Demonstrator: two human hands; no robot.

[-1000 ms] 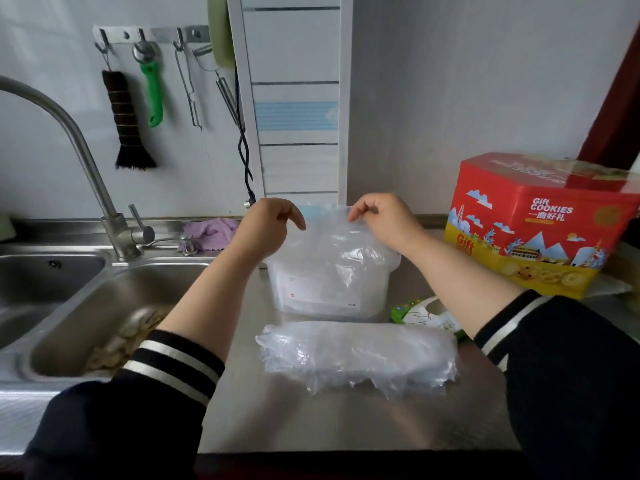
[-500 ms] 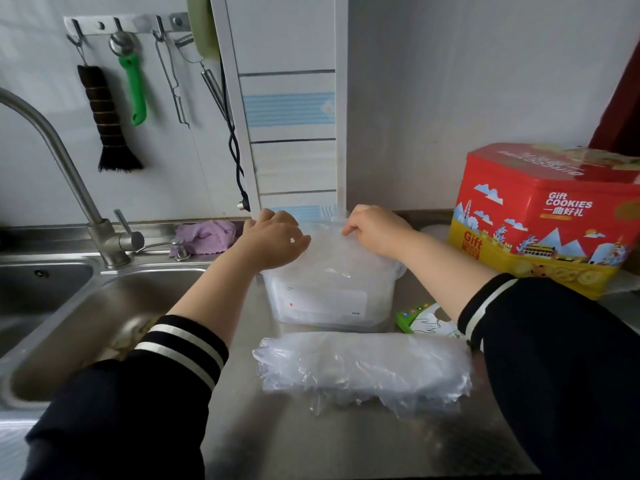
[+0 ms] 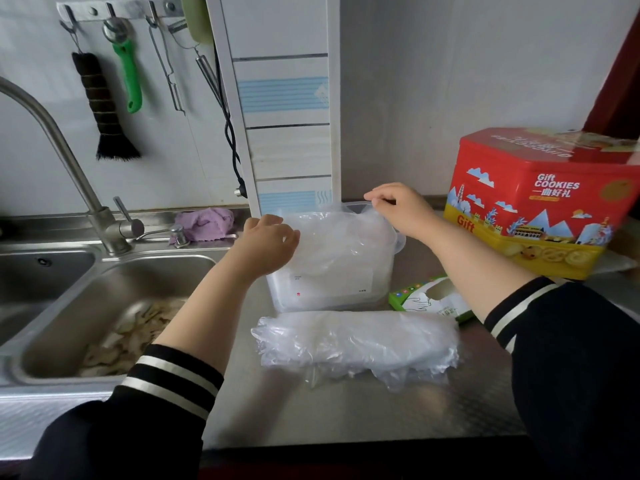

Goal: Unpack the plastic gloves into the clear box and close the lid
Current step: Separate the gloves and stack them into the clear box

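The sink [image 3: 104, 306] at the far left holds pale scraps, with the tap [image 3: 52, 133] behind it and a brush [image 3: 104, 109] and a green tool [image 3: 130, 74] hanging on the wall. A purple cloth [image 3: 204, 220] lies at the back edge.

The left hand [image 3: 268, 245] reaches forward, palm down, at the left end of the box [image 3: 329, 292]. Its fingers curl over the film of the gloves [image 3: 339, 240] there; the grip seems to pinch the plastic, thumb on the near side.

The box stands in the middle of the surface [image 3: 346, 410], long axis running left to right, open top up. The gloves in it bulge above the rim. In front of it lies a second bundle [image 3: 353, 344] of gloves, also long from left to right, apart from both hands.

The right hand [image 3: 398, 209] is at the back right corner of the box, knuckles up, fingertips pressed together on the glove film at the rim.

Just right of the box lies a green and white packet [image 3: 429, 299], partly under the right forearm. Behind it stands a red cookie tin [image 3: 540, 202]
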